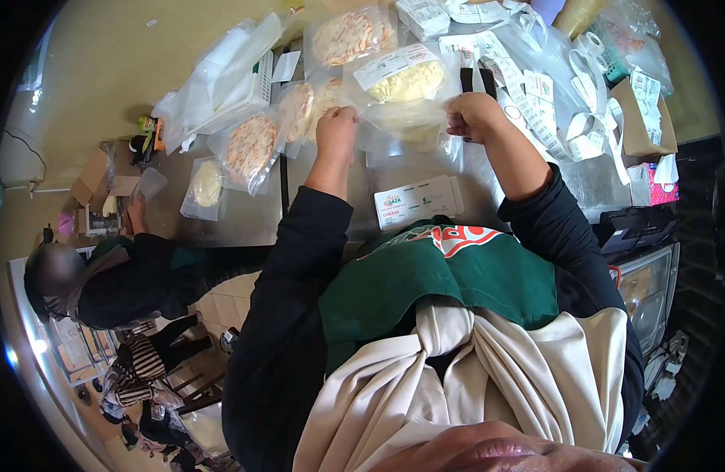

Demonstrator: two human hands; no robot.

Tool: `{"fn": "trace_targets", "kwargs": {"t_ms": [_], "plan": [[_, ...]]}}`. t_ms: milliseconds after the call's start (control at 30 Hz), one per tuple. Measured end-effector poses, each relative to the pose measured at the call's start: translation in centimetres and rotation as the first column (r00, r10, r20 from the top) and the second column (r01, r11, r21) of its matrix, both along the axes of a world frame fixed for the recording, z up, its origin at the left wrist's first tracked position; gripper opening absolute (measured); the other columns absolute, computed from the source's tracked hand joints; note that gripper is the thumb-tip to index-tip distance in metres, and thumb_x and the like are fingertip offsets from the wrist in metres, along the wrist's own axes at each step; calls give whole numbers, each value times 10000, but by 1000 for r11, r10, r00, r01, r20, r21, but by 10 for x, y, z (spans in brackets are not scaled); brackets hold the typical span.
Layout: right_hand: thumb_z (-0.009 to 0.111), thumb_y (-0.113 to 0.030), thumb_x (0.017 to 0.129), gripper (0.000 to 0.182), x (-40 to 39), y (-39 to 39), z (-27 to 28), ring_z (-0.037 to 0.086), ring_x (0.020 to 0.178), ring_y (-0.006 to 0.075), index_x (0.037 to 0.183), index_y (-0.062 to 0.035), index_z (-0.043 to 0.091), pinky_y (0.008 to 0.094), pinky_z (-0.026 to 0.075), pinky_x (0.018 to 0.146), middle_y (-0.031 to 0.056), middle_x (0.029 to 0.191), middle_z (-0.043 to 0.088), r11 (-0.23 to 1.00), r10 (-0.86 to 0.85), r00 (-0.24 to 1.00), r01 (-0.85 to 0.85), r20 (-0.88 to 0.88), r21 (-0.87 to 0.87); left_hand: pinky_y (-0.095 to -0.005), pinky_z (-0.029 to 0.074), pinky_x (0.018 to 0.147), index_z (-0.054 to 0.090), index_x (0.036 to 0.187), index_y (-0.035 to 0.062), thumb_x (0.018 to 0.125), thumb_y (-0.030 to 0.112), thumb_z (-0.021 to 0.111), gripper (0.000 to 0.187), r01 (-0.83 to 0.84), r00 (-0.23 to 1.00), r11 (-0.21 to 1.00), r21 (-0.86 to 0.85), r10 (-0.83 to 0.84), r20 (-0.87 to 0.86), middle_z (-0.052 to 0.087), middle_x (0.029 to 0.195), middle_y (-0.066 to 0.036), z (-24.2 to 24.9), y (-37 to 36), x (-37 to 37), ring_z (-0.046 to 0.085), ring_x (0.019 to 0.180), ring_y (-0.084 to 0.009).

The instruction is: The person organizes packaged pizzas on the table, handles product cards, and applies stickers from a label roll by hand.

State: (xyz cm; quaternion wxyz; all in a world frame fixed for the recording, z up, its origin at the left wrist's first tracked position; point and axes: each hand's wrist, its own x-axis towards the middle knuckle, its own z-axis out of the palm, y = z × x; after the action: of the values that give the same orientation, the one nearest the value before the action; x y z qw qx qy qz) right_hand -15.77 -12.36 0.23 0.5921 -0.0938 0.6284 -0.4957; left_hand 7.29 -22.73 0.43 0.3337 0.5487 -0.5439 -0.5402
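Note:
My left hand [336,132] is closed, pinching the near left side of a clear plastic bag that holds a pale, cheese-topped pizza [410,82]. A white printed label [390,66] lies across the far part of this bag. At the bag's right side my right hand [476,116] is also closed, its fingertips curled on the plastic. Beneath it, more clear plastic with a pale round shape shows blurrily. Between my forearms, a small stack of printed cards [416,202] reading "cheese" rests on the steel table [315,177].
Several bagged pizzas [251,147] lie to the left and behind. A white crate [256,82] stands at the back left. Label strips [536,94] and a cardboard box [646,122] occupy the right. A co-worker [118,275] stands at the table's left end.

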Motion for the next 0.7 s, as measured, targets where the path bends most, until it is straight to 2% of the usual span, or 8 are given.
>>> {"fn": "trace_targets", "kwargs": {"t_ms": [133, 233, 300, 367, 433, 533, 633, 700], "plan": [[603, -61, 757, 70, 10, 4, 2, 579, 691, 228, 823, -37, 598, 383, 532, 654, 79, 812, 583, 984, 86, 965, -43, -247, 172, -297, 373, 548, 554, 754, -4, 792, 195, 569, 203, -17, 992, 1000, -12, 18, 124, 527, 636, -42, 6, 17, -3, 475, 587, -139], [625, -104, 725, 193, -3, 6, -31, 589, 845, 257, 914, -70, 612, 369, 521, 698, 93, 922, 595, 934, 351, 738, -319, -577, 160, -320, 408, 601, 540, 783, -17, 803, 219, 577, 240, 4, 958, 978, -211, 57, 281, 557, 672, -76, -2, 28, 0, 514, 634, -174], [631, -141, 714, 269, -11, 13, -44, 581, 930, 265, 977, -85, 610, 359, 514, 722, 113, 1000, 592, 867, 425, 535, -471, -730, 160, -328, 421, 625, 539, 806, -21, 809, 231, 580, 255, 59, 944, 974, -217, 16, 330, 571, 688, -92, -11, 32, 6, 531, 644, -196], [627, -179, 723, 317, -14, 17, -55, 571, 969, 273, 1025, -87, 596, 368, 510, 732, 133, 1053, 581, 850, 424, 535, -515, -731, 115, -313, 416, 623, 536, 822, -14, 809, 225, 590, 246, 74, 943, 976, -203, -2, 333, 564, 700, -83, -14, 33, 8, 519, 652, -178], [618, -211, 747, 338, -10, 19, -55, 567, 972, 287, 1054, -76, 577, 400, 510, 732, 151, 1077, 570, 906, 382, 727, -417, -571, 74, -275, 395, 597, 532, 829, 5, 802, 202, 607, 213, 48, 957, 984, -170, 3, 288, 535, 709, -49, -16, 35, 7, 477, 659, -119], [608, -240, 780, 356, 15, 24, 1, 561, 977, 320, 1080, -57, 553, 451, 507, 729, 179, 1102, 551, 964, 217, 942, -165, -257, 211, -273, 399, 607, 512, 904, 3, 790, 210, 617, 258, -43, 876, 927, -373, 215, 432, 547, 787, -62, -34, 28, 6, 494, 711, -125], [591, -241, 816, 354, 13, 22, -11, 547, 984, 350, 1101, -42, 530, 495, 498, 709, 191, 1097, 540, 943, 303, 914, -247, -269, 223, -355, 442, 728, 470, 1043, -49, 793, 231, 599, 398, -58, 958, 994, 89, 30, 286, 547, 995, -165, -28, 25, 2, 538, 886, -233], [577, -232, 831, 347, 12, 24, -14, 541, 992, 361, 1114, -39, 519, 499, 497, 704, 194, 1118, 529, 928, 349, 897, -291, -270, 232, -351, 441, 727, 483, 1051, -44, 798, 227, 595, 388, 29, 984, 977, 212, -66, 168, 560, 970, -149, -25, 26, 3, 543, 866, -222]]}}
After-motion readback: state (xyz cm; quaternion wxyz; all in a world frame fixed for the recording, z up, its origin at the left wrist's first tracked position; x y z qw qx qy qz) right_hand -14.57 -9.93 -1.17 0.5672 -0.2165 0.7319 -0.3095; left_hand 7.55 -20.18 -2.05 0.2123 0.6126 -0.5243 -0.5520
